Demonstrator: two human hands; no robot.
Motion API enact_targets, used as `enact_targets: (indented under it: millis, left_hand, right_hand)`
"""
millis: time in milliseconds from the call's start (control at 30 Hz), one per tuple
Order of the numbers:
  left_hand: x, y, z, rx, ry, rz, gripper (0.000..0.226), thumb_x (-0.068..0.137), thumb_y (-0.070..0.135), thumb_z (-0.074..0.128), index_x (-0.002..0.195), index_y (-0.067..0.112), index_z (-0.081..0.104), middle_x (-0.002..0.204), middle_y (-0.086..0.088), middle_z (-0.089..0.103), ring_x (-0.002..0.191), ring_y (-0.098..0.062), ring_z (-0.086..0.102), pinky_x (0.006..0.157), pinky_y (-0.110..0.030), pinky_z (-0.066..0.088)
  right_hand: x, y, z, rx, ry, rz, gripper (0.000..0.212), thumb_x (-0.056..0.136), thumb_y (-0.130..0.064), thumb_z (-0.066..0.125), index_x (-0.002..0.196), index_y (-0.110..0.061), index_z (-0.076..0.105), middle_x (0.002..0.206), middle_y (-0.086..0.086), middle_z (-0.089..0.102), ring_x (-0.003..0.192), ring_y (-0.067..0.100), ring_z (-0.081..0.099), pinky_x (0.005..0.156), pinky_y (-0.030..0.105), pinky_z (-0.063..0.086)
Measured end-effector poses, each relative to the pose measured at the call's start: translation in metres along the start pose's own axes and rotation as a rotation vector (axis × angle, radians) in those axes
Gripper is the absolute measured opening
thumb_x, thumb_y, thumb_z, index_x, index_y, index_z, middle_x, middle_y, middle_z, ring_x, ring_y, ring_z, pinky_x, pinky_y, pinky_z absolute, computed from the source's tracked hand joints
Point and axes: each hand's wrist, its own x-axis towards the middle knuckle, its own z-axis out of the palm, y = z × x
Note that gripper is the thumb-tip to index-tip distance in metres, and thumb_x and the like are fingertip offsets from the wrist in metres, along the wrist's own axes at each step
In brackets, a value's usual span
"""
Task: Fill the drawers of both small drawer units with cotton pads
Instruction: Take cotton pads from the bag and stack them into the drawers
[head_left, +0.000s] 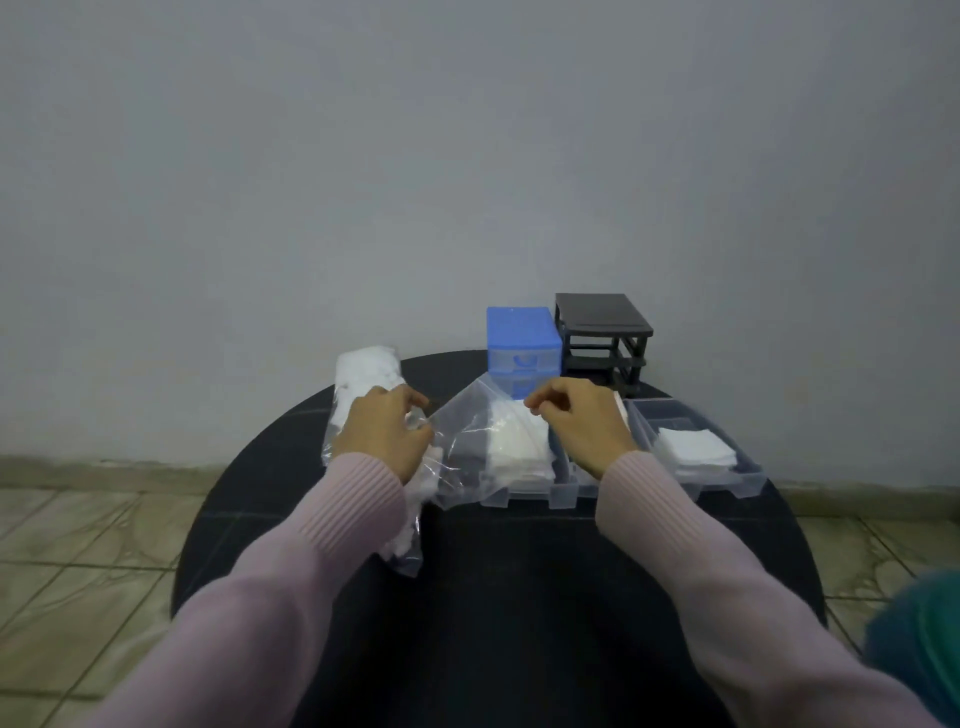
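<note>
A clear plastic bag (462, 441) of white cotton pads lies at the left of the round black table (493, 597). My left hand (384, 436) grips the bag's mouth. My right hand (576, 421) pinches the bag's other flap and holds it up. Under that flap a clear drawer (540, 493) holds a stack of cotton pads (519, 452). Another clear drawer (748, 478) to the right holds a second stack of cotton pads (696, 449). At the back stand the blue drawer unit (522, 338) and the black drawer frame (602, 338), whose slots are empty.
A grey wall rises right behind the table. Tiled floor shows on both sides. A green object (919, 639) sits at the lower right edge of view.
</note>
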Motion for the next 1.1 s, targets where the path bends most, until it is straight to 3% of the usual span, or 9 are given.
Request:
enact_targets:
  millis: [167,333,400,467,633,700,833,967,1100]
  left_hand:
    - [0.002,-0.031,0.000,0.174,-0.235,-0.347,0.074,0.090,0.063,0.037,0.143,0.013,0.029,0.140,-0.014,0.044,0.122,-0.031,0.049,0.101,-0.042,0.041]
    - [0.000,-0.038,0.001,-0.219,-0.287,-0.413,0.076,0.089,0.056,0.047,0.144,0.006,0.032,0.144,-0.018,0.040,0.128,-0.033,0.045,0.105,-0.034,0.037]
    - [0.008,-0.047,0.003,-0.387,-0.264,-0.376,0.094,0.068,0.066,0.065,0.136,0.005,0.044,0.137,-0.017,0.049,0.120,-0.034,0.052,0.104,-0.041,0.041]
    - [0.023,-0.068,0.013,-0.515,-0.250,-0.384,0.113,0.043,0.071,0.067,0.134,0.007,0.047,0.131,-0.014,0.055,0.114,-0.033,0.057,0.100,-0.043,0.045]
    - [0.020,-0.058,-0.021,-0.874,-0.055,-0.452,0.077,0.078,0.029,0.073,0.140,0.006,0.033,0.135,-0.012,0.050,0.113,-0.029,0.056,0.089,-0.041,0.050]
    - [0.020,-0.060,-0.027,-0.967,-0.065,-0.542,0.075,0.080,0.034,0.071,0.139,0.007,0.034,0.132,-0.013,0.051,0.112,-0.029,0.055,0.078,-0.037,0.049]
    - [0.004,-0.054,-0.033,-1.139,-0.317,-0.651,0.074,0.081,0.051,0.062,0.136,0.010,0.036,0.126,-0.017,0.054,0.108,-0.031,0.057,0.082,-0.048,0.046]
    - [0.009,-0.053,-0.036,-1.277,-0.158,-0.517,0.039,0.088,0.033,0.062,0.119,0.012,0.052,0.106,-0.007,0.063,0.087,-0.018,0.062,0.068,-0.033,0.051]
    - [0.016,-0.053,-0.045,-1.296,0.028,-0.362,0.019,0.087,0.010,0.063,0.099,0.012,0.048,0.098,-0.006,0.058,0.086,-0.019,0.059,0.068,-0.031,0.053]
  right_hand:
    - [0.001,-0.001,0.007,0.117,-0.088,0.101,0.013,0.090,-0.015,0.057,0.096,-0.007,0.065,0.092,0.007,0.068,0.089,0.017,0.060,0.082,0.026,0.045]
    - [0.000,-0.010,0.016,0.201,-0.195,0.090,0.007,0.089,-0.013,0.060,0.087,-0.007,0.063,0.073,0.001,0.067,0.067,0.007,0.061,0.067,0.017,0.045]
    - [0.001,-0.015,0.018,0.314,-0.209,0.086,0.009,0.091,-0.011,0.057,0.083,-0.008,0.060,0.072,0.000,0.067,0.068,0.009,0.062,0.065,0.016,0.046]
    - [0.001,-0.019,0.017,0.433,-0.206,0.090,0.015,0.093,-0.009,0.054,0.079,-0.010,0.058,0.070,-0.003,0.068,0.072,0.013,0.065,0.071,0.020,0.049]
    - [0.002,-0.031,0.014,0.700,-0.224,0.099,0.020,0.096,-0.018,0.049,0.076,-0.021,0.046,0.094,0.002,0.073,0.092,0.016,0.068,0.084,0.033,0.042]
    - [0.001,-0.036,0.012,0.789,-0.255,0.062,0.020,0.096,-0.021,0.047,0.076,-0.022,0.044,0.104,0.005,0.071,0.099,0.015,0.067,0.088,0.037,0.041]
    - [-0.004,-0.045,0.015,0.885,-0.289,-0.004,0.019,0.096,-0.019,0.045,0.076,-0.022,0.045,0.113,0.010,0.067,0.104,0.019,0.065,0.084,0.033,0.044]
    - [-0.007,-0.047,0.009,0.832,-0.311,-0.042,0.018,0.096,-0.018,0.044,0.078,-0.020,0.044,0.115,0.010,0.066,0.101,0.022,0.067,0.086,0.030,0.045]
    - [-0.005,-0.046,-0.003,0.634,-0.393,-0.038,0.017,0.096,-0.015,0.044,0.079,-0.014,0.044,0.110,0.000,0.070,0.089,0.028,0.070,0.082,0.027,0.053]
